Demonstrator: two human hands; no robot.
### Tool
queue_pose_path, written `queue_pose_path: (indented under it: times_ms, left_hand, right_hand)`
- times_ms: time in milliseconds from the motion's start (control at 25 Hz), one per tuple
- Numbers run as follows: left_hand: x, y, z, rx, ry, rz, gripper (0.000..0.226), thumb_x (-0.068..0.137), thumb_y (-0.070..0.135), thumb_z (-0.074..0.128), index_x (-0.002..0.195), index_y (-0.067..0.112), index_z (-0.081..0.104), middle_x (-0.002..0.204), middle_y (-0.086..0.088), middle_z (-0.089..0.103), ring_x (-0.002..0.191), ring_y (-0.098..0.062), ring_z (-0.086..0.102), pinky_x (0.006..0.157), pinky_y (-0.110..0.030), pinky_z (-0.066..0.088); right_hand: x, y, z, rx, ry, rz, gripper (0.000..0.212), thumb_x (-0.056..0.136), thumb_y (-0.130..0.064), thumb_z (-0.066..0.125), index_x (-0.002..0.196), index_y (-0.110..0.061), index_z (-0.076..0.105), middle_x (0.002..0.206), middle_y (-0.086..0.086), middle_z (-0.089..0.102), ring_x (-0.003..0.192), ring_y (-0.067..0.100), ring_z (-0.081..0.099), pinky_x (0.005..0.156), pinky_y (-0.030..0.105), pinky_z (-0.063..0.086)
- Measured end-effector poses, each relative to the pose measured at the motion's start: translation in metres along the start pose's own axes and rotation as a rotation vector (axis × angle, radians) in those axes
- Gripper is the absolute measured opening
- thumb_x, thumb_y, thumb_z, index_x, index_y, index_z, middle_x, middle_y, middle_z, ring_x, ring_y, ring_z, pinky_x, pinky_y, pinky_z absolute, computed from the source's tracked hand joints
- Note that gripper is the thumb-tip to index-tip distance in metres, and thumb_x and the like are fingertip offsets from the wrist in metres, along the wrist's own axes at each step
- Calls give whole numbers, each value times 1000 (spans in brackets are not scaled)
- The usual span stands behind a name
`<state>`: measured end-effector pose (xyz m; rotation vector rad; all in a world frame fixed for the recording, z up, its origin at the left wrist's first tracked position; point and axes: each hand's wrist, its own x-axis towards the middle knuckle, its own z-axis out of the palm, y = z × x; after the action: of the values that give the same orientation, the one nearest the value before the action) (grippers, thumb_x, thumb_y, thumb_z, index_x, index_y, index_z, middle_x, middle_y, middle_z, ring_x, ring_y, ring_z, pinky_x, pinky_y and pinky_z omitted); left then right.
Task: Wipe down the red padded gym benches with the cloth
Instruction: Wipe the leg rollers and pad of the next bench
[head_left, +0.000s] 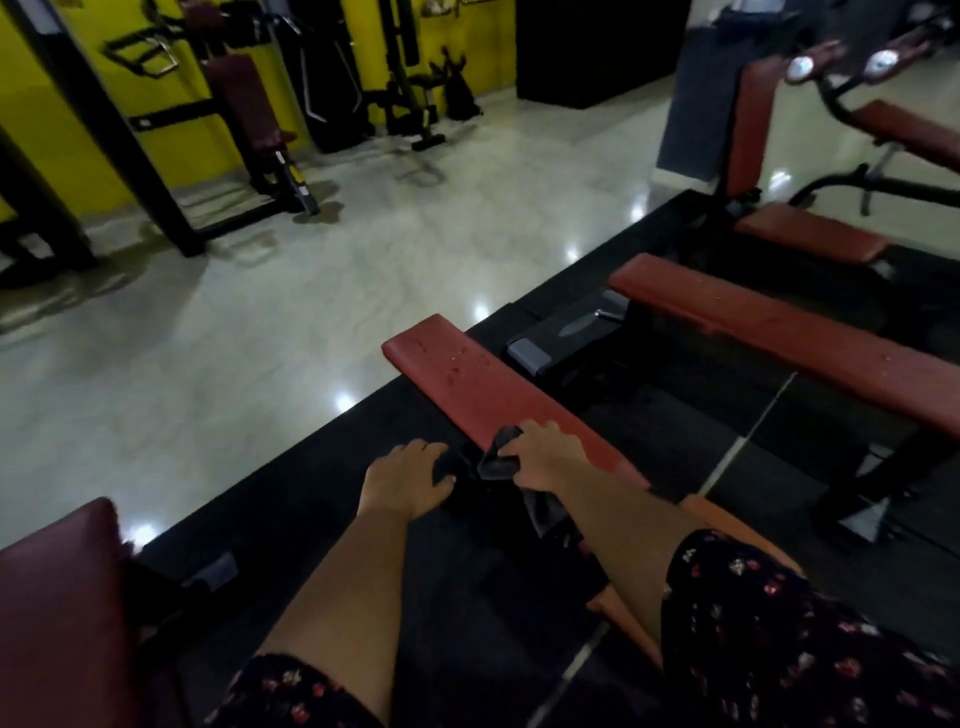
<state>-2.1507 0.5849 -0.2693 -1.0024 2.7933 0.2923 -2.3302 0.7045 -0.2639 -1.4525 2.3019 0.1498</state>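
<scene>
The right hand's (545, 457) fingers (540, 428) curl tight round a dark cloth (498, 457), pressing it on the near end of a red padded bench (467, 374). Just beside it, the left hand (410, 478) bends its fingers over the cloth's other end, off the bench's edge. Droplets (462, 364) speckle the pad farther along. A second red bench (769, 322) runs alongside to the right, both on a black mat (322, 499).
</scene>
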Motion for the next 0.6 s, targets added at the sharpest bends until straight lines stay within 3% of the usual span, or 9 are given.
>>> queue_pose_path:
  times_ms: [360, 600]
  left_hand:
    - [140, 5, -22, 32, -63, 361, 57, 96, 49, 49, 148, 29, 37, 145, 1, 45, 130, -22, 45, 103, -41, 42]
    - [218, -5, -35, 173, -75, 530, 60, 95, 53, 48, 148, 28, 36, 144, 1, 45, 130, -22, 45, 103, -38, 42]
  right_hand:
    - [56, 38, -29, 105, 67, 327, 47, 94, -33, 54, 139, -42, 48, 139, 3, 38, 124, 33, 38, 97, 48, 43]
    - [77, 24, -35, 71, 47, 466, 45, 98, -32, 49, 141, -44, 44, 144, 4, 34, 126, 34, 36, 98, 52, 41]
